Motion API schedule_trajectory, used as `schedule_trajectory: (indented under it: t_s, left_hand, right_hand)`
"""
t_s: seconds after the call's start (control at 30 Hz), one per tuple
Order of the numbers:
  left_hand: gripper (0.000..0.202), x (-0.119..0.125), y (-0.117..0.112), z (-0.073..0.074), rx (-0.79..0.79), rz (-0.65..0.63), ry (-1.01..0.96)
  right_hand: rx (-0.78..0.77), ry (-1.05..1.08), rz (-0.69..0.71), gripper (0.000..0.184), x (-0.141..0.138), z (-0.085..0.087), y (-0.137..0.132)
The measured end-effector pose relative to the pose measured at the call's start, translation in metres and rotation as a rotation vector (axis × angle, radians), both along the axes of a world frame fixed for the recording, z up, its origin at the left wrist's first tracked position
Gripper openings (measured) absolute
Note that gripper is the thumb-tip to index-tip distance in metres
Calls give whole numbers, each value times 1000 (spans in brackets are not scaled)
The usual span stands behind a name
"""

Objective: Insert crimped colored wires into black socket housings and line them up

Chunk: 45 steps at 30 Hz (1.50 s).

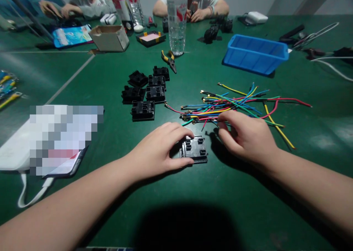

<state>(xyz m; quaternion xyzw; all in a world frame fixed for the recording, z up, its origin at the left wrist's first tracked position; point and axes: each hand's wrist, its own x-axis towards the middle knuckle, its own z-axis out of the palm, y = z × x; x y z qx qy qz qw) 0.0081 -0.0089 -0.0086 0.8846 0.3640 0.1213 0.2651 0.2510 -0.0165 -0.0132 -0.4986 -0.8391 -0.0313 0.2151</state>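
Observation:
My left hand (162, 148) grips a square black plastic housing (196, 148) by its near and far edges, thumb in front and fingers behind. The housing rests on the table with its open, clipped side up. Fingers curled, my right hand (242, 133) pinches a thin wire at the near edge of a loose pile of coloured wires (228, 105). These are red, yellow, blue and green, many with metal terminals on their left ends. Beyond my left hand, several similar black housings (143, 110) sit in a cluster.
Yellow-handled pliers (169, 61) lie near a clear water bottle (177, 26). A blue bin (255, 56) is at the back right, an open cardboard box (110, 39) at the back left. A phone (64, 144) with a white cable lies left. Two people sit across the green table (171, 214).

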Motion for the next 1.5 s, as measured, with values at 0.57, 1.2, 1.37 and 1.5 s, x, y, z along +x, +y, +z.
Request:
schedule_trajectory:
  t_s: [0.57,1.2,1.37,1.5]
  left_hand:
    - [53,-2,-11,7,-7,-83,-47]
    - [19,-5,-7,10,132,-45,-44]
    - [14,-6,-6,11,145,-42,-42]
    - [12,-6,-5,11,145,-46,-44]
  right_hand:
    - [-359,121,567,11,0,-2,1]
    - [-351,158,562,14,1,-2,3]
    - [-334,176,530,14,2,-4,3]
    - [-326,180,509,14,2,-4,2]
